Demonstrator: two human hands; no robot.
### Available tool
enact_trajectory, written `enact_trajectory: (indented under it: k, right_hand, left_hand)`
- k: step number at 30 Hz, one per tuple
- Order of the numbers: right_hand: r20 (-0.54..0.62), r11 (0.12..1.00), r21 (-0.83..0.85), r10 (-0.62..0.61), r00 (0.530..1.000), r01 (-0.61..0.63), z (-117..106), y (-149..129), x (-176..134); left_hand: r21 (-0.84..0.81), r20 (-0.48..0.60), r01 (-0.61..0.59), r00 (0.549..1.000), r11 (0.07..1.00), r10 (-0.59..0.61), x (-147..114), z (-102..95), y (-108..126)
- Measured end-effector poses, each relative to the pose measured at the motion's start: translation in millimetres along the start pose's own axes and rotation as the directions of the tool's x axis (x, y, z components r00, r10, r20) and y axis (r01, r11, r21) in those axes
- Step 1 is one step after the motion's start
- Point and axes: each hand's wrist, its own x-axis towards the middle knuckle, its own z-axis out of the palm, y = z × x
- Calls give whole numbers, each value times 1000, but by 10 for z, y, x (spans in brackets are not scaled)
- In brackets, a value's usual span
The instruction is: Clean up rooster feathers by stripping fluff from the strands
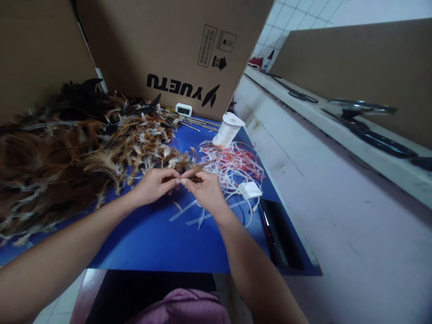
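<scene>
Over the blue table [162, 245], my two hands meet fingertip to fingertip. A small brown feather [198, 169] sticks out from my right hand [208, 191], which is closed on it. My left hand [155, 184] is pinched at the same spot; what lies between its fingertips is too small to make out. Close behind and to the left spreads a large heap of brown, white and black feathers [135, 139]. Several clear plastic strips [182, 211] lie just below my right hand.
A white spool [227, 128] stands behind a tangle of red and white strips [232, 159]. Nearby are a white adapter with cable [250, 190], a black phone-like slab [281, 236], a small digital display [184, 109] and thin sticks [205, 123]. A large cardboard box [135, 45] rises behind.
</scene>
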Motion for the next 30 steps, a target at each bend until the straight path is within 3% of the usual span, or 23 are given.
enact_trajectory:
  k: [7, 12, 16, 21, 30]
  right_hand:
    - [-57, 999, -26, -35, 998, 33, -71, -60, 19]
    - [-218, 960, -272, -125, 968, 63, -266, -156, 41]
    - [-86, 820, -564, -174, 981, 96, -362, -141, 29]
    - [117, 649, -742, -123, 986, 169, -298, -50, 23]
    - [64, 530, -837, -150, 987, 135, -107, 152, 118]
  left_hand:
    - [-128, -63, 34, 997, 991, -42, 4, -10, 16]
    - [-406, -273, 66, 943, 912, -190, 32, -52, 4]
    - [-556, -372, 16, 889, 831, -266, 66, -83, 1]
    - [-588, -380, 19, 876, 809, -297, 79, -79, -10]
    - [-630, -357, 10, 885, 777, -300, 77, -49, -23]
